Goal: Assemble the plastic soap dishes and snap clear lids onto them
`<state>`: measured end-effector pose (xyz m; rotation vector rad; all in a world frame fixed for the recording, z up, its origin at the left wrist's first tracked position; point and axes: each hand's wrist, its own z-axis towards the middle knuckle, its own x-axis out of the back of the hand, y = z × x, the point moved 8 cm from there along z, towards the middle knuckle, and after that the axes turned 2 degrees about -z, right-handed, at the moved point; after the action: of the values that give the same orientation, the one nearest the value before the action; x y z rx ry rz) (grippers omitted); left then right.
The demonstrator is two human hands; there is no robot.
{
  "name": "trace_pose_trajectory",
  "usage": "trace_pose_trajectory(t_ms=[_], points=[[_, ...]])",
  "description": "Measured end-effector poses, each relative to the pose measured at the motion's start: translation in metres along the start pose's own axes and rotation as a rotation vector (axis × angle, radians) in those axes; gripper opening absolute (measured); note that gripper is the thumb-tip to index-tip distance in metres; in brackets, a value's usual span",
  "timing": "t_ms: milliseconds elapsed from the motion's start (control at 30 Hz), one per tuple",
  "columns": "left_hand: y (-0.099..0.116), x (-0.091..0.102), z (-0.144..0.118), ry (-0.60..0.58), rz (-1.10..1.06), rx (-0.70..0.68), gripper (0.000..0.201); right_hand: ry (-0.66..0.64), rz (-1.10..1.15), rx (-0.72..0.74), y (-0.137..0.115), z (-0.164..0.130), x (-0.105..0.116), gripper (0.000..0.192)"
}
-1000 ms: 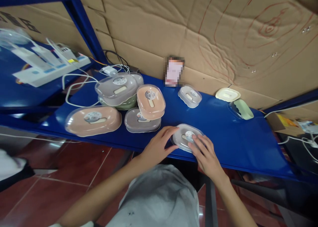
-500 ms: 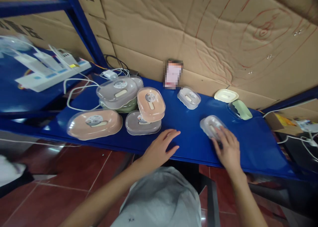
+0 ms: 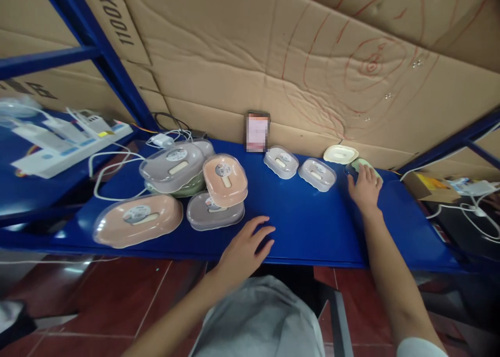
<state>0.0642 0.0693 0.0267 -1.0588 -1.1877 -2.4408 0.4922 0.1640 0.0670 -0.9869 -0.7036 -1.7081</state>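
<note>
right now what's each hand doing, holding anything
Left hand: open, flat on the blue shelf, holding nothing.
Right hand: fingers over the green soap dish; grip cannot be told.

A broad bare stretch of the blue shelf (image 3: 308, 221) lies open in front of the pixelated card (image 3: 257, 131), running from the near edge up to the two clear-lidded white boxes (image 3: 299, 168) just right of that card. Left of the card the way is blocked by a crowded pile of lidded boxes (image 3: 183, 182) with white cables (image 3: 113, 162) behind it. Far right of the card, the right hand (image 3: 365, 189) lies on the green box (image 3: 365, 167) beside a cream lid (image 3: 340, 153), hard against the cardboard wall (image 3: 250, 60)
</note>
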Motion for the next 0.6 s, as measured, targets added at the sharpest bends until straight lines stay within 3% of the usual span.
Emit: trace_pose_trajectory(t_ms=[133,267,367,467,600], points=[[0.002,0.000,0.001,-0.014,0.010,-0.009,0.026,-0.051,-0.045,-0.020,0.035,-0.015,-0.003,0.053],[0.003,-0.002,0.002,-0.030,0.017,-0.006,0.026,0.008,-0.100,-0.082,0.060,-0.026,0.013,0.064],[0.004,-0.003,0.003,-0.031,0.024,-0.008,0.025,-0.029,-0.115,-0.113,0.069,-0.041,0.021,0.055],[0.006,-0.003,0.003,-0.044,0.046,-0.013,0.028,-0.070,-0.091,0.018,0.039,-0.082,0.037,0.042],[0.015,-0.003,0.003,-0.101,0.084,-0.085,0.049,-0.082,0.148,0.313,-0.051,-0.153,0.079,0.035]])
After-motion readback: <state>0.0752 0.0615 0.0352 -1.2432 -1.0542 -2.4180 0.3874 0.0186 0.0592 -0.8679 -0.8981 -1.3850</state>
